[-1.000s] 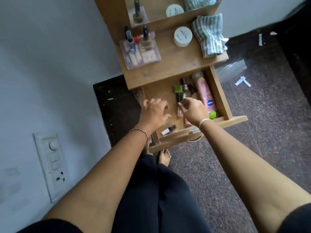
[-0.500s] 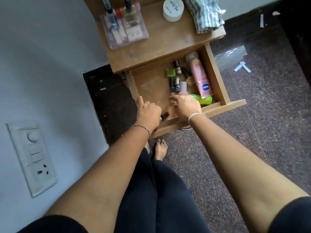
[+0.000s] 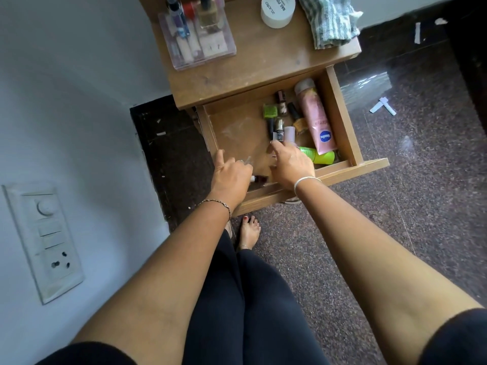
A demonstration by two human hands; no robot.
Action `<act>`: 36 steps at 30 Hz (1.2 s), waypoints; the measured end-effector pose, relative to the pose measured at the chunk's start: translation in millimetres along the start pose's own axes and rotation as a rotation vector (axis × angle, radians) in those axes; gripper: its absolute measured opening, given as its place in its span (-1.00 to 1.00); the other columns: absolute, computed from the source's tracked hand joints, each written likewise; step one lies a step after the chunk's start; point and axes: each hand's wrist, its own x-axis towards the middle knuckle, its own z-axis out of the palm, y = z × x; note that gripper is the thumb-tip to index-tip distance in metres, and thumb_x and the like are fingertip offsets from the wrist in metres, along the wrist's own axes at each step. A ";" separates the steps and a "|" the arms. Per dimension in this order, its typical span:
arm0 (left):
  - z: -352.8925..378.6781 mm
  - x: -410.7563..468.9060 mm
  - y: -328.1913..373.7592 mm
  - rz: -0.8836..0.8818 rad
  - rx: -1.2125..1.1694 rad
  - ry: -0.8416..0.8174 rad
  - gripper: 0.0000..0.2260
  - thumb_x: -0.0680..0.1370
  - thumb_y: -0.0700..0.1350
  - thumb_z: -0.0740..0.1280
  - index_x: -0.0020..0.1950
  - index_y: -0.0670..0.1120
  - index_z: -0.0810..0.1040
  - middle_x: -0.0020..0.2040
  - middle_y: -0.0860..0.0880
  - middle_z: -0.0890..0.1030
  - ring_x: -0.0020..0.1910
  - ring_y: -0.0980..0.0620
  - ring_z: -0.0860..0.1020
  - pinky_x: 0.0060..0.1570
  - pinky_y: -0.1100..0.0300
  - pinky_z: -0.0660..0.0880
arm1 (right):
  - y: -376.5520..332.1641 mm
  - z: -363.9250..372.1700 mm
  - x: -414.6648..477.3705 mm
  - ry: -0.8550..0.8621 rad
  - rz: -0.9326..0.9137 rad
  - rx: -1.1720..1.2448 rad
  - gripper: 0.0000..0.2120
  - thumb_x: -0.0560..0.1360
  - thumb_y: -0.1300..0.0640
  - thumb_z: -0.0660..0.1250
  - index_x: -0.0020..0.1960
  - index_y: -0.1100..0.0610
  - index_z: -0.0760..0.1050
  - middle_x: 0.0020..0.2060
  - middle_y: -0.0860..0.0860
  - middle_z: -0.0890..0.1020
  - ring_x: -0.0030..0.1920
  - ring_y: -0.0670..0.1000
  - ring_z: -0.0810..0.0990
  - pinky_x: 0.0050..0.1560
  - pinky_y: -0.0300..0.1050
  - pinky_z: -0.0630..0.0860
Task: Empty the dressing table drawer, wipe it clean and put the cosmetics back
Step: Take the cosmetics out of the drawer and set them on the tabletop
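The wooden drawer [image 3: 340,119] of the dressing table stands pulled out. Its right half holds a pink Vaseline tube [image 3: 316,122], a lime green bottle [image 3: 322,157] and a cluster of nail polish bottles [image 3: 276,122]. The left half is bare, dusty wood. A small dark red bottle [image 3: 259,178] lies by the front wall between my hands. My left hand [image 3: 232,177] is curled at the front left, with something small and clear at its fingertips; I cannot tell if it is gripped. My right hand [image 3: 290,164] reaches down, fingertips just short of the nearest polish bottle.
On the table top [image 3: 263,59] stand a clear organiser [image 3: 197,43] with bottles, a white jar [image 3: 278,10] and a striped cloth [image 3: 332,21]. A wall with a switch plate [image 3: 44,241] is close on the left. My bare foot [image 3: 249,229] stands on speckled floor under the drawer front.
Both hands have drawn back toward the drawer's front edge, uncovering more of the nail polish bottles. My head has tilted, so the table sits higher in view.
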 end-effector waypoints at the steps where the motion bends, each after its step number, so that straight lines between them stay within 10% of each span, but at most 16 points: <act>1: 0.0 -0.4 -1.6 -0.001 -0.034 0.021 -0.67 0.56 -0.04 0.32 0.32 -0.01 0.46 -0.02 -0.02 0.64 0.12 -0.08 0.53 0.41 -0.15 0.02 | 1.2 0.0 -0.9 0.026 0.018 0.047 -0.66 0.47 0.15 0.37 0.21 0.10 0.38 0.12 0.14 0.49 0.08 0.23 0.54 -0.09 0.05 0.47; 16: -100.6 -22.6 -49.3 -0.419 -0.751 0.464 -0.85 0.48 0.09 0.40 0.01 0.10 0.60 -0.12 0.13 0.63 -0.06 0.11 0.57 0.16 0.05 0.31 | -12.0 -71.9 -4.6 0.305 0.182 0.679 -0.86 0.59 0.10 0.25 0.11 0.10 0.52 -0.01 0.01 0.63 -0.06 -0.04 0.56 -0.08 -0.30 0.39; 22: -147.4 -19.5 -82.0 -0.542 -0.896 0.564 -0.81 0.48 0.09 0.41 0.03 0.04 0.61 -0.17 0.16 0.59 -0.07 0.09 0.58 0.17 -0.08 0.42 | -42.5 -107.0 25.3 0.317 0.241 0.988 -0.97 0.49 -0.01 0.33 -0.12 -0.08 0.53 -0.15 -0.05 0.68 -0.09 0.03 0.67 -0.01 0.19 0.60; 36: -165.6 45.9 -140.6 -0.596 -0.923 0.584 -0.78 0.45 0.07 0.44 0.06 0.06 0.62 -0.05 0.10 0.65 -0.02 0.03 0.59 0.10 -0.08 0.48 | -119.8 -118.0 114.0 0.243 0.195 1.006 -0.92 0.47 0.08 0.38 -0.17 -0.03 0.48 -0.16 0.02 0.69 -0.12 0.06 0.67 0.04 0.11 0.60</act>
